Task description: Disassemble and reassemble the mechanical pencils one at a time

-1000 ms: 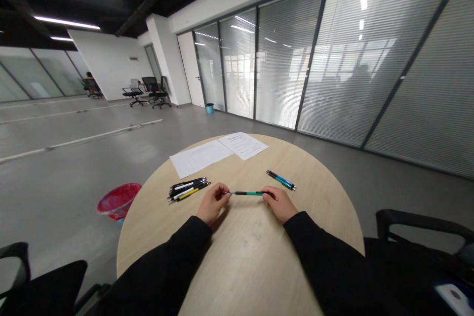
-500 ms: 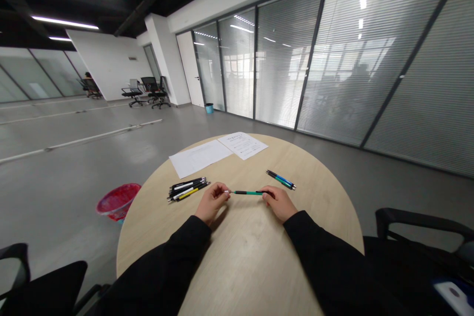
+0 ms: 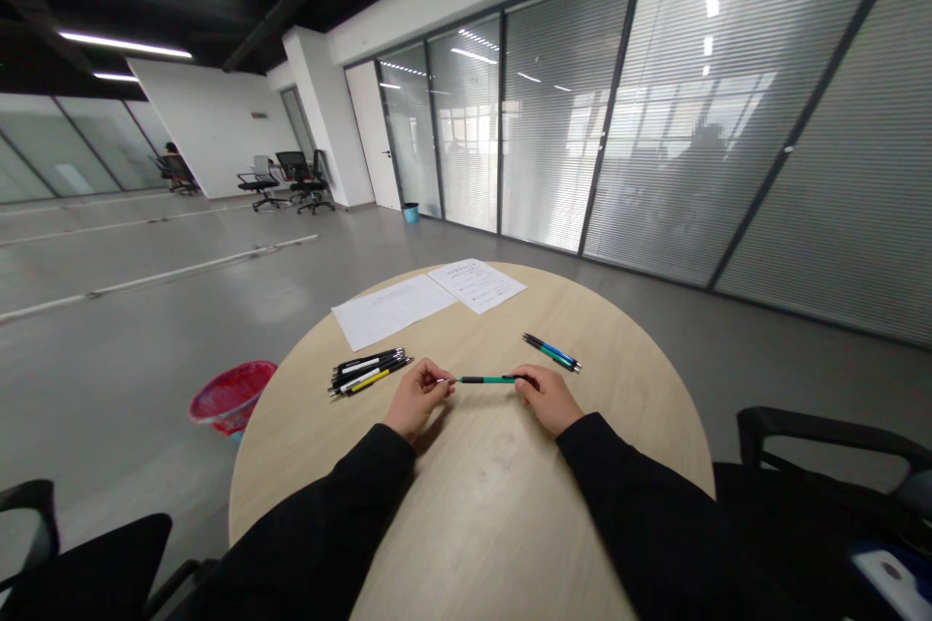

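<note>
- Left hand (image 3: 418,398): grip closed on the left end of a green-and-black retractable pen (image 3: 489,379)
- Right hand (image 3: 546,400): grip closed on its right end; pen lies crosswise between the hands, over the round wooden surface (image 3: 473,514)
- Just left of left hand: bundle of black, white and yellow pens (image 3: 368,372), not held
- Beyond right hand: two pens, blue and green (image 3: 551,352), side by side, not held
- Far edge: two paper sheets (image 3: 437,296)

Print on paper sheets (image 3: 477,286) unreadably small
</note>
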`<action>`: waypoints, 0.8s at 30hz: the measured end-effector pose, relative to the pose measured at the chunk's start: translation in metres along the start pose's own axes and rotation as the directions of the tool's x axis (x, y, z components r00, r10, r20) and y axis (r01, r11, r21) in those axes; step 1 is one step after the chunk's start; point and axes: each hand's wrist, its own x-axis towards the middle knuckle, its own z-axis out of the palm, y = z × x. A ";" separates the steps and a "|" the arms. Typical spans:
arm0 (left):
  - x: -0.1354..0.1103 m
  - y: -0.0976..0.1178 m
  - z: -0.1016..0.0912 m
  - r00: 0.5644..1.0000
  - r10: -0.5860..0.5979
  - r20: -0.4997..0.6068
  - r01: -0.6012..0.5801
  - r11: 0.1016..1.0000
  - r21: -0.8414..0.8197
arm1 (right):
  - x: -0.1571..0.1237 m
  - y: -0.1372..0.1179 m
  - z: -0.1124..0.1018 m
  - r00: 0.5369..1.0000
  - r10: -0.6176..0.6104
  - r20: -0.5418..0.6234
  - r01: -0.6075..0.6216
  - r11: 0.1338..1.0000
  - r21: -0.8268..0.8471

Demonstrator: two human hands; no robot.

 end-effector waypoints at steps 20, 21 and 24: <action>0.003 0.001 -0.008 0.991 0.128 0.034 -0.126 0.828 0.546 | 0.005 0.019 0.000 0.996 0.059 -0.063 -0.051 0.992 0.117; 0.002 0.002 -0.007 0.989 0.126 0.083 -0.150 0.782 0.605 | 0.005 0.020 0.000 0.996 0.060 -0.061 -0.052 0.992 0.116; 0.002 0.001 -0.004 0.975 0.135 0.175 -0.220 0.680 0.699 | 0.006 0.020 -0.001 0.996 0.060 -0.068 -0.053 0.993 0.107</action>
